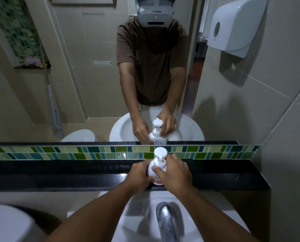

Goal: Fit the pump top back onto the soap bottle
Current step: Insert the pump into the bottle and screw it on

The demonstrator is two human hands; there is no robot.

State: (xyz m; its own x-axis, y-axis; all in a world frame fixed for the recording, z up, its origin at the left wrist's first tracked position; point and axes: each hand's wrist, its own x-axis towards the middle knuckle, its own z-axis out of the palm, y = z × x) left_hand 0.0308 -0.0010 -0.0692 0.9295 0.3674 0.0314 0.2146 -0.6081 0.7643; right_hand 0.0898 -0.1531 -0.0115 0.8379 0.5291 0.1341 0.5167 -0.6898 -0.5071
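Observation:
A white soap bottle [154, 173] stands upright on the black stone ledge [76, 173] below the mirror. Its white pump top [160, 153] sits on the bottle's neck, the round head pointing up. My left hand [140, 173] wraps the bottle's left side and lower body. My right hand [172, 172] grips the right side, with fingers curled around the collar just under the pump head. The bottle's lower label is mostly hidden by my fingers. The mirror repeats both hands and the bottle.
A chrome tap [166, 222] rises from the white basin [140, 215] right under my arms. A green mosaic tile strip [58, 152] runs behind the ledge. A white paper towel dispenser [234, 25] hangs on the right wall. A white toilet lid [8, 222] shows at lower left.

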